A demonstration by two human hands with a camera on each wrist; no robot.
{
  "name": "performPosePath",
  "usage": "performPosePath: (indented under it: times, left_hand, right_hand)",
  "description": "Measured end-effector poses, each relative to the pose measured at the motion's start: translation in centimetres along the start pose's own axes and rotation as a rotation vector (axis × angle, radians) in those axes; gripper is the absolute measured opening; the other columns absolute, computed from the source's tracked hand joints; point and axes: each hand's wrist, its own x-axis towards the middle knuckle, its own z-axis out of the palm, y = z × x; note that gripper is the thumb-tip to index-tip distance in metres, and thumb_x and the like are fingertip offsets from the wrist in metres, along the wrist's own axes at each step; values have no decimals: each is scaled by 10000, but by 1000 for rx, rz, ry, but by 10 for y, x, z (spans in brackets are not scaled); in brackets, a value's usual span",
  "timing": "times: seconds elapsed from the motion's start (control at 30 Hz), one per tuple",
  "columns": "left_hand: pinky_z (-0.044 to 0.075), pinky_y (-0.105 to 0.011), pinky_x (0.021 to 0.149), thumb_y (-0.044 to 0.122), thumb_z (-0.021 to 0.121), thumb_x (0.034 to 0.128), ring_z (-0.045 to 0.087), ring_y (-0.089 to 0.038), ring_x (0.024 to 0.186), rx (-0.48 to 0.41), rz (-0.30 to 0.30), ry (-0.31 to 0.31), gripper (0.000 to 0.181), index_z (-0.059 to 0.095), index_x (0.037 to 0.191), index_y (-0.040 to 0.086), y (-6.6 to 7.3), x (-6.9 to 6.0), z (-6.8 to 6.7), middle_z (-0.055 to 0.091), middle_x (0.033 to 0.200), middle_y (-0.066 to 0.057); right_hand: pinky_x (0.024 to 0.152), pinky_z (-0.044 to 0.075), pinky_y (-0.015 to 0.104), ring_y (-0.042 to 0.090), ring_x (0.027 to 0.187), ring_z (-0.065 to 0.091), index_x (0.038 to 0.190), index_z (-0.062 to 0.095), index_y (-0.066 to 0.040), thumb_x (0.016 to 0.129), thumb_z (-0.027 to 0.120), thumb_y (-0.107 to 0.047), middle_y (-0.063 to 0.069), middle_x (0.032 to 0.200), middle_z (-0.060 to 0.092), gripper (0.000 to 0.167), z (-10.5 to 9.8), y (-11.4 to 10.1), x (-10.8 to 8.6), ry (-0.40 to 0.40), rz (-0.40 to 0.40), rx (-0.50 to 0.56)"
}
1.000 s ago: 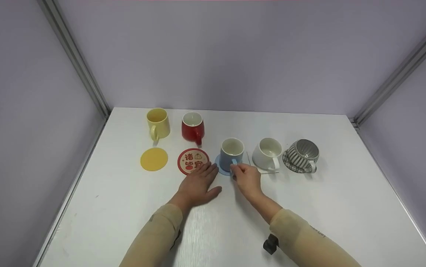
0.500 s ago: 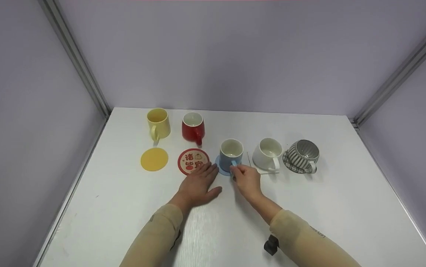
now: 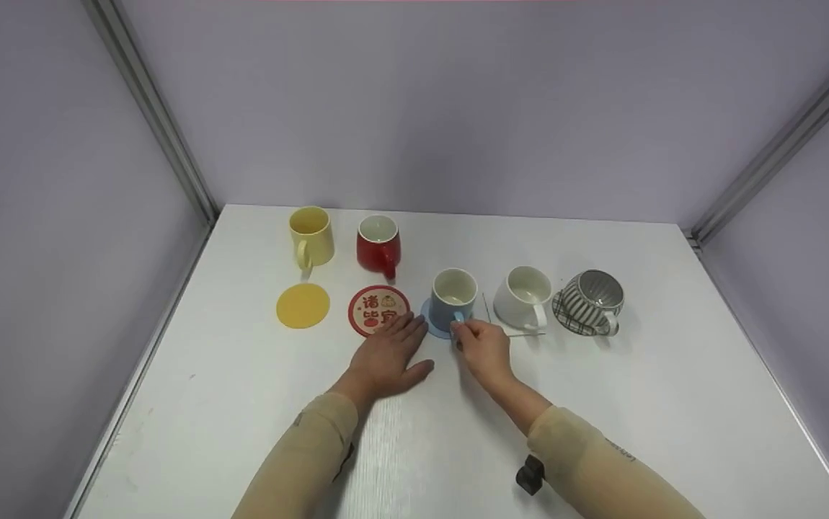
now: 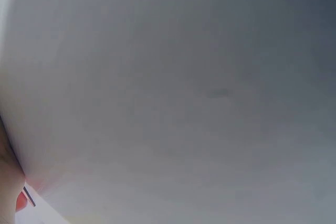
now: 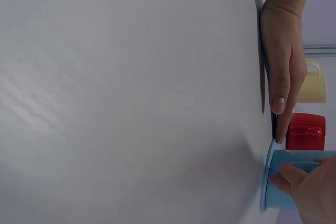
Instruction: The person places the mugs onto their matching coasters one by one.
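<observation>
A blue mug (image 3: 448,311) with a pale inside stands on a round blue coaster (image 3: 430,326). My right hand (image 3: 485,352) pinches the mug's handle between thumb and fingers, seen also in the right wrist view, where the blue mug (image 5: 286,156) rests upright on its coaster. Flat on the table, my left hand (image 3: 386,360) has straight fingers, with the thumb spread. Its fingertips lie over the lower right part of a red-rimmed round coaster (image 3: 371,303) and reach close to the blue coaster's left edge. The left wrist view is mostly blurred tabletop.
Behind the coasters stand a yellow mug (image 3: 321,249) and a red mug (image 3: 371,256). A yellow round coaster (image 3: 303,305) lies at left. To the right, a white mug (image 3: 512,306) sits on a white square coaster, and a striped cup (image 3: 584,306) tilts on a checked coaster (image 3: 562,316).
The whole scene shifts slightly with the head view. The blue mug has moved very little, and both hands keep their places.
</observation>
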Motion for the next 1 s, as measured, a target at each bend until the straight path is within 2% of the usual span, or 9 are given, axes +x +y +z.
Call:
performPosePath:
  times: [0.13,0.37,0.7,1.0]
  left_hand:
    - [171,-384,1302,666,301,1063,206,-224,1618,26,10,-9,805,339,1676,145,0,1,0,322,1722,-8]
    - [180,-389,1298,676,320,1059,187,-208,1621,8,-11,-20,803,323,1684,172,0,1,-1,301,1729,12]
    - [147,-365,1299,683,311,1058,166,-186,1622,15,-16,-24,804,321,1685,179,1,2,0,282,1732,28]
    - [193,-396,1296,657,345,1062,203,-207,1617,-6,-13,-3,788,345,1676,164,1,0,0,314,1722,10]
  right_hand:
    - [578,412,219,110,645,530,777,707,57,1035,693,-158,27,660,630,337,0,0,0,8,-23,-18]
    - [621,457,235,131,699,566,835,732,57,1050,674,-175,128,765,697,322,0,-3,0,-9,23,-9]
    - [615,468,243,140,703,565,846,742,35,1065,654,-190,94,753,678,325,2,-3,-1,-28,12,-18]
    - [595,434,239,138,695,553,842,721,45,1063,659,-207,51,719,656,340,2,-2,-1,-42,18,-24]
